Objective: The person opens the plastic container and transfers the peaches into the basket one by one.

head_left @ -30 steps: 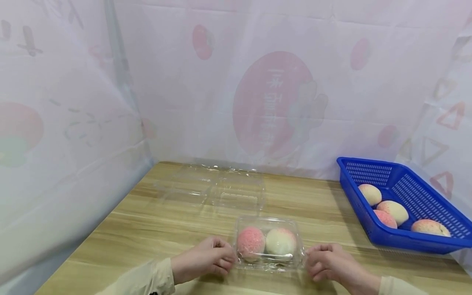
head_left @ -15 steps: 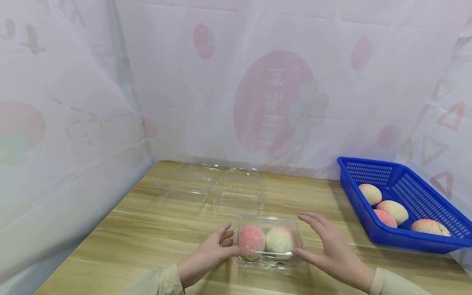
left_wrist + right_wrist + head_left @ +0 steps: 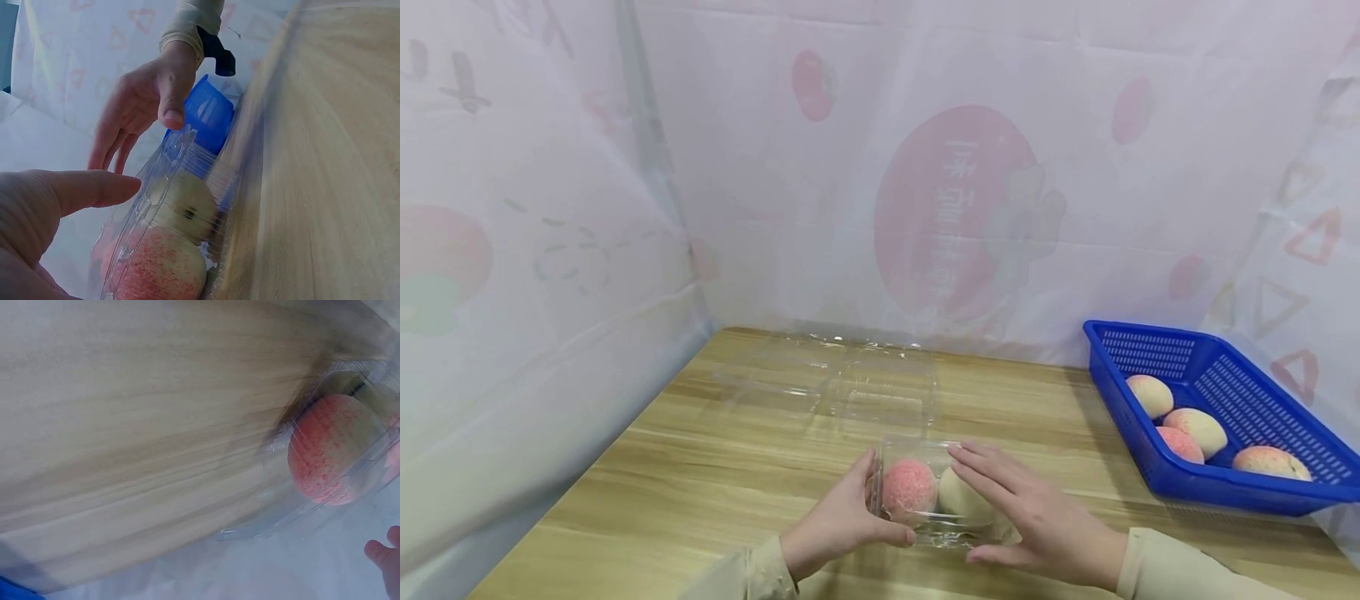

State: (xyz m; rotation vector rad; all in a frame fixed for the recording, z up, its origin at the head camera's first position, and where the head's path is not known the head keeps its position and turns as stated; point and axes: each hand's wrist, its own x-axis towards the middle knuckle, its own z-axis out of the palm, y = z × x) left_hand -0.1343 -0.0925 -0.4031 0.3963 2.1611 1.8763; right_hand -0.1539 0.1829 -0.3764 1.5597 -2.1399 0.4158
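A clear plastic clamshell box (image 3: 922,450), lid down, stands near the front of the table with two pink-and-cream peaches inside. The pink-faced peach (image 3: 910,492) is on the left, the paler peach (image 3: 957,497) on the right, partly covered by a hand. My left hand (image 3: 842,521) holds the box's left end, thumb at the front corner and fingers along the side. Over the right half of the lid lies my right hand (image 3: 1037,521), fingers extended and thumb low at the front. In the left wrist view, my left thumb (image 3: 100,189) reaches across the lid edge.
Clear plastic containers (image 3: 883,400) stand at the back left of the wooden table (image 3: 677,467). A blue perforated basket (image 3: 1165,479) holding several peaches (image 3: 1198,431) is at the right. Printed white cloth (image 3: 790,242) walls the table at the back and sides.
Both hands unfolded from loose curls beside the box. The left hand moved right onto its left end; the right hand moved left over the lid. The box stays in place.
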